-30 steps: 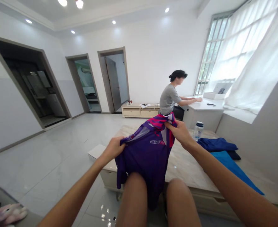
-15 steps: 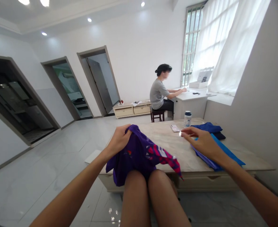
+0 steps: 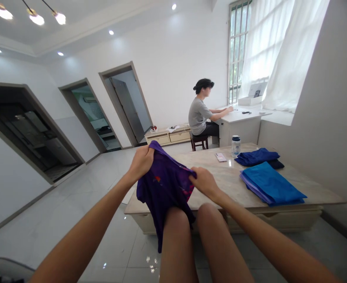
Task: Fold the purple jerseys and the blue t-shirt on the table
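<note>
A dark purple jersey [image 3: 164, 184] with a small red mark and a pink patterned part hangs between my two hands, its lower end draped over my knee. At its upper left edge, my left hand [image 3: 143, 160] is closed on the cloth. My right hand [image 3: 204, 181] pinches the other edge, near the pink pattern, so the top stretches between them. Right of my right hand, a folded bright blue garment [image 3: 273, 182] lies on top of a lavender one [image 3: 250, 188] on the low marble-topped table [image 3: 217, 173].
Farther back on the table are folded dark blue clothes [image 3: 257, 157], a phone [image 3: 221, 157] and a clear bottle with a dark lid [image 3: 235, 146]. Beyond it, a person [image 3: 201, 116] sits on a stool at a white desk [image 3: 241, 122]. A low cabinet [image 3: 170, 135] stands along the far wall.
My right hand has come left from above the folded clothes and taken hold of the jersey. The jersey's pink part, earlier sticking out to the right, is now gathered toward that hand.
</note>
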`<act>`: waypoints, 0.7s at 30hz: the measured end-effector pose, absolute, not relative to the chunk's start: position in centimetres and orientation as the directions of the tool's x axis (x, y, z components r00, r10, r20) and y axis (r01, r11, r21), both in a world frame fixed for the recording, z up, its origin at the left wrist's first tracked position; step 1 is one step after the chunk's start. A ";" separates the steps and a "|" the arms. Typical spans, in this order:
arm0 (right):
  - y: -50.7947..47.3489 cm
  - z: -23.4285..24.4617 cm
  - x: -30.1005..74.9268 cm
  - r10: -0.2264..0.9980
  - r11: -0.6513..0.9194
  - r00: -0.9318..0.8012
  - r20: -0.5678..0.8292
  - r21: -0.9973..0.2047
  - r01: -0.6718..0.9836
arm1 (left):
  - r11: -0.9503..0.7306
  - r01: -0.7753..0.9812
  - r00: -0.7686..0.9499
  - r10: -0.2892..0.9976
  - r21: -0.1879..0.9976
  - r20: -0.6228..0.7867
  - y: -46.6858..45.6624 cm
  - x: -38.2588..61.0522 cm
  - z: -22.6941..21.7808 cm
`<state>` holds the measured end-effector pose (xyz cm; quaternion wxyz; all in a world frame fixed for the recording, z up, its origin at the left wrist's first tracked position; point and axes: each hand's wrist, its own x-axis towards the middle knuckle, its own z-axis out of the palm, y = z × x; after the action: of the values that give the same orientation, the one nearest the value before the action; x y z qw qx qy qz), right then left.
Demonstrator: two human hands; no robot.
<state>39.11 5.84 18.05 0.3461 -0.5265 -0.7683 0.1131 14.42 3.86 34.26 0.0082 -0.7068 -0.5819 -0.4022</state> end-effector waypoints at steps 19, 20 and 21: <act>6.6 29.1 48.9 0.874 0.484 -0.072 0.481 -0.873 0.049 | -0.295 0.276 0.060 0.955 0.915 0.290 2.1 10.8 31.3; 6.8 29.0 49.2 0.891 0.451 -0.065 0.449 -0.892 0.027 | -0.285 0.298 0.106 0.958 0.911 0.265 2.0 10.7 31.3; 7.0 28.9 49.6 0.905 0.424 -0.058 0.422 -0.906 0.018 | -0.278 0.324 0.153 0.959 0.904 0.240 1.9 10.7 31.4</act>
<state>49.58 7.01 28.87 0.5756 -0.3739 -0.6168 0.3852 10.66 1.90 31.41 -0.3613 -0.6678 -0.4800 -0.4395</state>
